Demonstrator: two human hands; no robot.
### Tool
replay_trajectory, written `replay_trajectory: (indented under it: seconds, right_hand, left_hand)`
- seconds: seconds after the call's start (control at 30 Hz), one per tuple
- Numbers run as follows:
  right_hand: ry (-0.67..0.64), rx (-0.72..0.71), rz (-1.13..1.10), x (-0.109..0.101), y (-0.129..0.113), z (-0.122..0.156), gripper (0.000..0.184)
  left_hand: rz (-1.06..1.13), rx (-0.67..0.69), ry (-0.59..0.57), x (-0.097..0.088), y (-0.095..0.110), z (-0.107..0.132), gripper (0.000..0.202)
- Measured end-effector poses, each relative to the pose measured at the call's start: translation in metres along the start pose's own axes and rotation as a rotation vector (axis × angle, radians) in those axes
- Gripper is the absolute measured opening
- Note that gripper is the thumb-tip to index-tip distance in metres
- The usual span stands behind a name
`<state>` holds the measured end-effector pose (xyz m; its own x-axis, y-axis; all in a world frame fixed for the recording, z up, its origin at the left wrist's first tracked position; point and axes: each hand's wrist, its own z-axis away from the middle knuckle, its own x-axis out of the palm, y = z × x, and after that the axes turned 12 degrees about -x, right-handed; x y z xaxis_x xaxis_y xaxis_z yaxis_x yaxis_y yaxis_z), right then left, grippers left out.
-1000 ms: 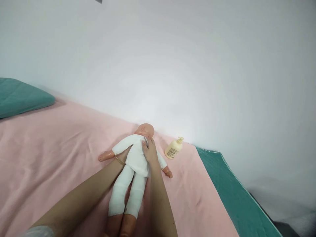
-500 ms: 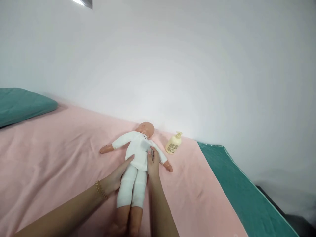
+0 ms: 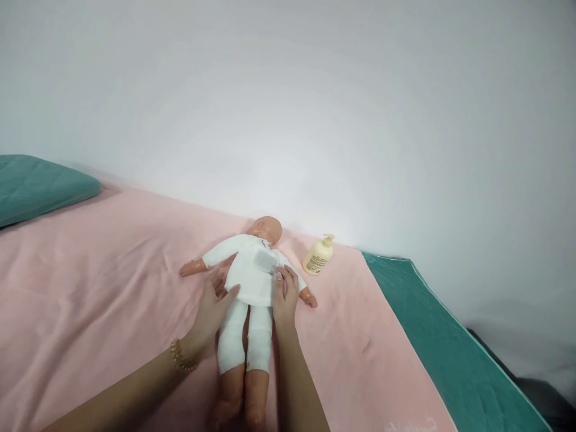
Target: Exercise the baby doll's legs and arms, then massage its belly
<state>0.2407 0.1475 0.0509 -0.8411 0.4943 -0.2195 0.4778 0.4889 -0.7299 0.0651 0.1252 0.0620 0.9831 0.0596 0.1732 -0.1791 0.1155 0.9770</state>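
A baby doll (image 3: 265, 230) lies on its back, dressed in a white long-sleeved shirt (image 3: 249, 282) and white knee-length pants (image 3: 234, 348). At the shirt's left edge is my left hand (image 3: 209, 312), its thumb touching the cloth near the hem and its fingers spread away beside the doll's waist. My right hand (image 3: 286, 300) has its fingers curled on the shirt's other side, pinching the cloth near the doll's arm. A pale grey patch (image 3: 265, 261) shows on the chest, close to my right fingertips. The doll's lower legs run toward me between my forearms.
A cream pump bottle (image 3: 318, 257) stands right of the doll's head, near the wall (image 3: 288, 108). Under everything lies a wrinkled pink sheet (image 3: 135, 270). A green pillow (image 3: 45, 186) is at the left, and green cloth (image 3: 432, 324) covers the right side.
My left fingers have spread away from the doll's side. The shirt's hem lies flatter and wider, and the doll's legs have shifted slightly right. My right hand stays at the shirt's edge.
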Motion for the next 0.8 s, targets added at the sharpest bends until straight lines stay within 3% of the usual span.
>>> replay_trajectory:
  seconds: [0.07,0.1,0.13,0.2,0.3,0.37,0.57,0.8]
  right_hand:
    - [0.042,0.006,-0.002,-0.005,-0.004,0.003,0.040]
    - [0.057,0.009,-0.016,-0.007,-0.005,0.005,0.040]
    - [0.068,0.008,-0.038,-0.010,-0.006,0.006,0.040]
    - [0.049,-0.004,-0.103,-0.013,-0.007,0.010,0.039]
    - [-0.083,-0.030,-0.179,-0.016,-0.010,0.015,0.038]
    - [-0.158,-0.037,-0.187,-0.017,-0.012,0.016,0.037]
    - [-0.258,-0.012,-0.163,-0.008,-0.002,0.013,0.037]
    - [-0.327,-0.038,-0.074,0.006,0.015,0.012,0.036]
  left_hand:
    - [-0.158,0.166,0.215,-0.005,0.005,-0.008,0.067]
    - [-0.231,0.248,0.247,-0.007,0.010,-0.013,0.059]
    - [-0.306,0.333,0.200,-0.009,0.017,-0.017,0.047]
    - [-0.440,0.462,-0.042,-0.010,0.034,-0.023,0.024]
    - [-0.597,0.548,-0.398,-0.009,0.049,-0.030,0.040]
    - [-0.634,0.577,-0.477,-0.009,0.047,-0.035,0.046]
    - [-0.671,0.624,-0.527,-0.014,0.017,-0.052,0.045]
    - [-0.775,0.475,-0.550,-0.013,0.019,-0.060,0.048]
